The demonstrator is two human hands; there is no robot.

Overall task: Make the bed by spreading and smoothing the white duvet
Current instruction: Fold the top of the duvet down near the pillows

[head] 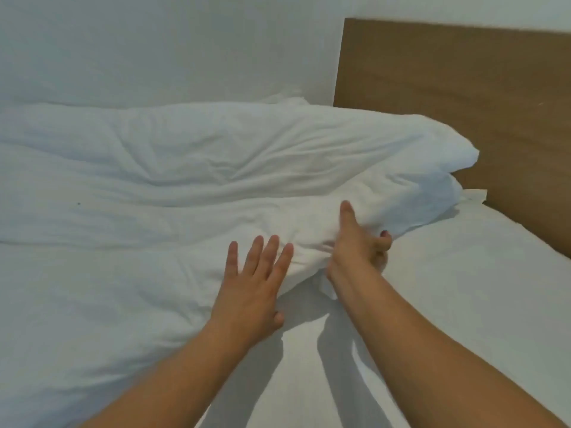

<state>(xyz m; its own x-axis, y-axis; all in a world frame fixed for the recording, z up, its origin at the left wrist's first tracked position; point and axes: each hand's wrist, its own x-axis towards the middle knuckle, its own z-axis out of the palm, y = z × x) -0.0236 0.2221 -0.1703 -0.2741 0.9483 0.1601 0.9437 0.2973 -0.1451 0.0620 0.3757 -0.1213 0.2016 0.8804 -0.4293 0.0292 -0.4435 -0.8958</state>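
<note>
Nearest the lens: two bare forearms, reaching up from the bottom edge over the white sheet point(448, 304) toward the duvet point(185, 180). Left of that, and filling most of the view: white duvet, rumpled, heaped in long folds across the bed, its far edge against the pale wall point(154, 47), its near edge bunched just left of the bare sheet. On the duvet's near edge: left hand point(253, 285), palm down, fingers spread wide and flat on the cloth, thumb tucked at the fold's underside, gripping nothing. Just right of it, touching the same bunched edge: right hand point(360, 242), closed round a thick fold of duvet, thumb up on top, fingers curled beneath, dark polish on one nail. Right of the duvet's gathered end: one puffed corner jutting toward the wooden headboard point(463, 88), with a second white layer under it, pillow or more duvet, cannot tell. Farther right, below the headboard: uncovered sheet, smooth, crossed by the arms' shadows near the duvet's edge.
</note>
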